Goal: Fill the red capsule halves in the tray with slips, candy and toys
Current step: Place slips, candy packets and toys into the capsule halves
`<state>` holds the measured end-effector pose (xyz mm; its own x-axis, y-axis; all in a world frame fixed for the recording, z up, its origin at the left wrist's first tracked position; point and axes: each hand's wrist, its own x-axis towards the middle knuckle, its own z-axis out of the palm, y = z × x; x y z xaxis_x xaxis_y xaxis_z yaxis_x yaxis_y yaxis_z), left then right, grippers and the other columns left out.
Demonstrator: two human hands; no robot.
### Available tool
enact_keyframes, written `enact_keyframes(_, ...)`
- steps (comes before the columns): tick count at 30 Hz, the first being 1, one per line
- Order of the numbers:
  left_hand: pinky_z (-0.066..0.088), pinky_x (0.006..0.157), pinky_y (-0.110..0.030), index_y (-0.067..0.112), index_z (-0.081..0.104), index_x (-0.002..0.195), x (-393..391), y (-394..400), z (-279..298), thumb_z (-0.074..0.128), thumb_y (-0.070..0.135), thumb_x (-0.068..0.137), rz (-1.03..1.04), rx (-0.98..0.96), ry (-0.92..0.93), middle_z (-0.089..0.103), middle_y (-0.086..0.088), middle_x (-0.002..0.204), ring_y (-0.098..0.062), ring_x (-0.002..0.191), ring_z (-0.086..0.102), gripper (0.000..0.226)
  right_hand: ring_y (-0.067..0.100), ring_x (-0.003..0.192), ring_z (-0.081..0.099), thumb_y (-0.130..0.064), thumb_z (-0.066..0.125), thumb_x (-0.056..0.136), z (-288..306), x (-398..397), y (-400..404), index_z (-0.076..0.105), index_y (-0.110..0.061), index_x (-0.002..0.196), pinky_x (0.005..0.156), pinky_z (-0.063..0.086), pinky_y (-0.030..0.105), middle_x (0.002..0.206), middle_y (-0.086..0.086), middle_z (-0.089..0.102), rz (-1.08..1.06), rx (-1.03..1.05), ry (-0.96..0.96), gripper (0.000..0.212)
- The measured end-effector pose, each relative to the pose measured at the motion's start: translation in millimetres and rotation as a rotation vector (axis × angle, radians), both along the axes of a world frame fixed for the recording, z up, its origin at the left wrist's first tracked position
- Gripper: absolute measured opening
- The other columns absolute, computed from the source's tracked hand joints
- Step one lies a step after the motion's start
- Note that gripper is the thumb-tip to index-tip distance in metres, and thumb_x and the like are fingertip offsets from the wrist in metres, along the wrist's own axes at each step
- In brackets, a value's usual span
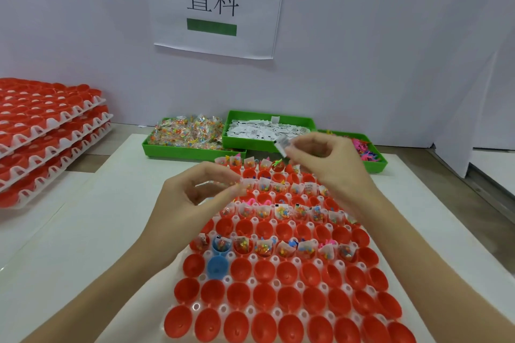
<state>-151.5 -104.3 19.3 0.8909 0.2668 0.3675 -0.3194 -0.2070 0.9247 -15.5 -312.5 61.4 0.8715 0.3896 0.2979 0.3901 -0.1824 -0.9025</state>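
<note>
Slips [282, 145] pinched in the right hand [326, 164] over the tray [252, 256], while the left hand [195, 195] pinches a candy packet [220, 185], could drop into already filled red halves [264, 273] if either pinch loosens.

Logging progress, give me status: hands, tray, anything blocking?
Right hand pinches a slip; left hand pinches a candy packet. Tray front rows unfilled. Nothing blocking.
</note>
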Motion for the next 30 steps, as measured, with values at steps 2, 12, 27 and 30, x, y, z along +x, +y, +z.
enact_keyframes(2,0.060,0.081,-0.022,0.026,0.079,0.097,-3.6,-5.7,2.2,0.084,0.029,0.080,-0.020,-0.017,-0.011,0.080,-0.001,0.097,-0.017,0.091,0.077,0.018,0.009,0.078,0.074,-0.022,0.079,0.088,-4.9,-31.6,-1.7,0.077,-0.021,0.098,0.069,0.054,0.015,0.084,-0.003,0.078,0.071,0.012,0.004,0.010)
enact_keyframes(12,0.060,0.078,-0.021,0.021,0.080,0.093,-8.4,-14.9,4.3,0.085,0.020,0.078,-0.048,-0.053,-0.008,0.080,-0.003,0.096,-0.020,0.088,0.078,0.016,0.016,0.087,0.077,-0.010,0.078,0.088,-16.6,-75.9,0.6,0.077,-0.011,0.097,0.075,0.059,0.021,0.090,0.003,0.079,0.236,0.057,0.142,0.009)
enact_keyframes(27,0.062,0.082,-0.026,0.027,0.081,0.093,-3.7,-3.9,4.8,0.086,0.036,0.068,0.033,-0.063,0.082,0.079,-0.005,0.089,-0.020,0.088,0.077,0.027,0.027,0.088,0.074,-0.004,0.059,0.099,-18.2,102.1,-44.8,0.076,-0.007,0.103,0.085,0.060,0.037,0.096,0.014,0.077,-0.295,-0.313,-0.028,0.018)
enact_keyframes(30,0.060,0.083,-0.022,0.029,0.081,0.094,-2.4,0.3,4.2,0.086,0.037,0.068,0.029,-0.062,0.084,0.080,-0.004,0.090,-0.019,0.089,0.077,0.027,0.024,0.100,0.070,-0.007,0.065,0.097,-35.1,135.1,-56.7,0.076,-0.005,0.108,0.089,0.049,0.026,0.109,0.012,0.076,-0.376,-0.538,-0.143,0.016)
